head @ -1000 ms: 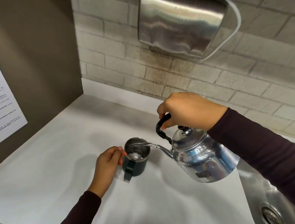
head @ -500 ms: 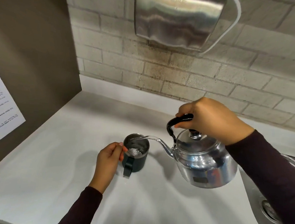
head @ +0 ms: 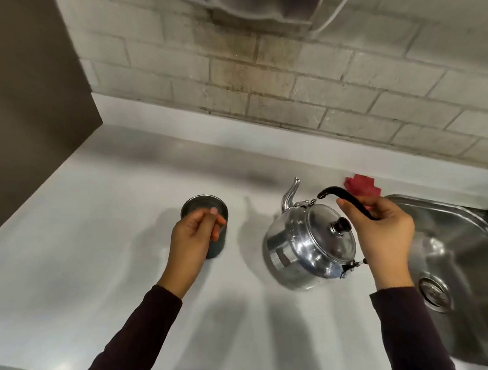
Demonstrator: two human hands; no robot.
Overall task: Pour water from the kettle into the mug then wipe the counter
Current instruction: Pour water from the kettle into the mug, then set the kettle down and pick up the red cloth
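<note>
A shiny steel kettle (head: 308,248) stands upright on the white counter (head: 85,260), its spout pointing away from me. My right hand (head: 384,239) grips its black handle from above. Left of it stands a dark mug (head: 206,206) with a steel inside. My left hand (head: 193,239) is at the mug's near side, fingers curled around its handle, which is hidden behind them. A red cloth (head: 362,186) lies crumpled at the back of the counter, just behind the kettle's handle.
A steel sink (head: 464,260) with a drain is set in the counter at the right. A brick wall runs along the back, with a steel dryer (head: 251,1) mounted high. A brown side panel (head: 25,94) bounds the counter at the left.
The kettle has tipped back upright and moved right, away from the mug, down onto the counter; water no longer runs from the spout. My view has tilted down and the red cloth has come into sight.
</note>
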